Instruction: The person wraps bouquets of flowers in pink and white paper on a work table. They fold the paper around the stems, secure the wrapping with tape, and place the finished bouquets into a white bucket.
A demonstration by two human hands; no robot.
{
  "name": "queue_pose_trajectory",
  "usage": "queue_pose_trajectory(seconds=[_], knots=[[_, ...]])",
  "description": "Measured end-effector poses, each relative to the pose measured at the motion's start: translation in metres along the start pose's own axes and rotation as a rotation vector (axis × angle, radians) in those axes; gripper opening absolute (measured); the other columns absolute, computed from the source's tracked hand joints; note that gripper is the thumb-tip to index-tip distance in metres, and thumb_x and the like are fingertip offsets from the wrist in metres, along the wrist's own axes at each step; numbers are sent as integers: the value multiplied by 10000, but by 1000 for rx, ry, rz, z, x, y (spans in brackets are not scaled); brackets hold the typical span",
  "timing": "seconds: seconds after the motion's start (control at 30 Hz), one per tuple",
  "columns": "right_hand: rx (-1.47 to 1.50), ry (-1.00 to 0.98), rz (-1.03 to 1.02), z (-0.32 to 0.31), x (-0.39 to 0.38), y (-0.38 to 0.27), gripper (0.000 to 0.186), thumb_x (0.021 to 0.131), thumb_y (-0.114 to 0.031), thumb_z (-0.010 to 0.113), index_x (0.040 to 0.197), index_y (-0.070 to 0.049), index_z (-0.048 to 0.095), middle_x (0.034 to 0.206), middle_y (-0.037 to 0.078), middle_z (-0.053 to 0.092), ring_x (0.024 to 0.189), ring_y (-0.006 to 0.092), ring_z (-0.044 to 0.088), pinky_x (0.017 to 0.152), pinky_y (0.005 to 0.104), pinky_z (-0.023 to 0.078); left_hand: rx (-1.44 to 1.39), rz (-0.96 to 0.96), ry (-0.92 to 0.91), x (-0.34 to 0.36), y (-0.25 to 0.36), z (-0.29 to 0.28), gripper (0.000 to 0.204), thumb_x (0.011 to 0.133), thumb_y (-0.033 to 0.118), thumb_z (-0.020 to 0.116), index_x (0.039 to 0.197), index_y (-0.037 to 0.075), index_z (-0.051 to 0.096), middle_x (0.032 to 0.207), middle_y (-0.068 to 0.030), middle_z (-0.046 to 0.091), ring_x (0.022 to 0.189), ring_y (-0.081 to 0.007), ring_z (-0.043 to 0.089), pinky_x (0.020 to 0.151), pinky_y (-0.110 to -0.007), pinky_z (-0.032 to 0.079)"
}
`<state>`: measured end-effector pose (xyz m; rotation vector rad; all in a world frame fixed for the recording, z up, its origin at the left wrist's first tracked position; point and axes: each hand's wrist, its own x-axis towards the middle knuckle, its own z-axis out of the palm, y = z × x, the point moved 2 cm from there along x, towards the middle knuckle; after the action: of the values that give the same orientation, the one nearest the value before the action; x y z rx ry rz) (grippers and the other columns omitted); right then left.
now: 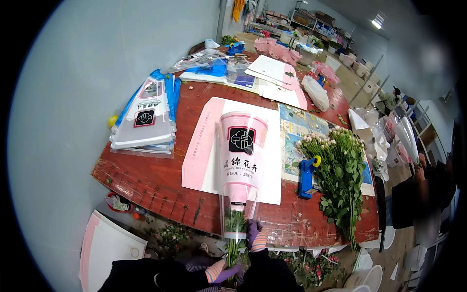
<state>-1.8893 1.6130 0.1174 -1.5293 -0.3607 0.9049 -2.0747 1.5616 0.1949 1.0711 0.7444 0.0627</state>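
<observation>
A wrapped flower bouquet (242,168) lies on pink and white wrapping sheets (200,146), its clear printed sleeve narrowing toward me. Green stems (232,250) come out of the sleeve's lower end past the table edge. Around those stems my left hand (228,273), in a purple glove with a striped cuff, is closed. My right hand (254,232), gloved the same way, grips the right side of the sleeve's narrow end with curled fingers. The flower heads are hidden inside the pink paper.
Loose pale pink roses (338,180) lie on the right of the red table (151,180), beside a blue tape dispenser (307,177). Clear sleeves (146,117) are stacked at left. A white plastic bag (316,92) lies farther back. Another person (423,190) stands at right. Cut greenery litters the floor.
</observation>
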Motion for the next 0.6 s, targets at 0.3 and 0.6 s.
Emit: queue_pose_trajectory(seconds=[0.3, 0.6], knots=[[16, -146, 167, 6, -61, -64, 193, 835, -252, 569, 758, -75, 587, 587, -68, 463, 496, 33, 392, 437, 206, 308, 44, 477, 560, 23, 32, -82, 252, 860, 134, 541, 1095, 44, 538, 891, -37, 589, 830, -138, 570, 687, -296, 472], [-344, 316, -471, -8, -9, 34, 235, 761, -99, 646, 962, -41, 539, 722, 54, 560, 637, 168, 530, 618, 294, 463, -775, 113, 251, 124, -4, -77, 262, 867, 91, 485, 1123, 37, 471, 952, -72, 575, 834, -207, 570, 727, -360, 483]])
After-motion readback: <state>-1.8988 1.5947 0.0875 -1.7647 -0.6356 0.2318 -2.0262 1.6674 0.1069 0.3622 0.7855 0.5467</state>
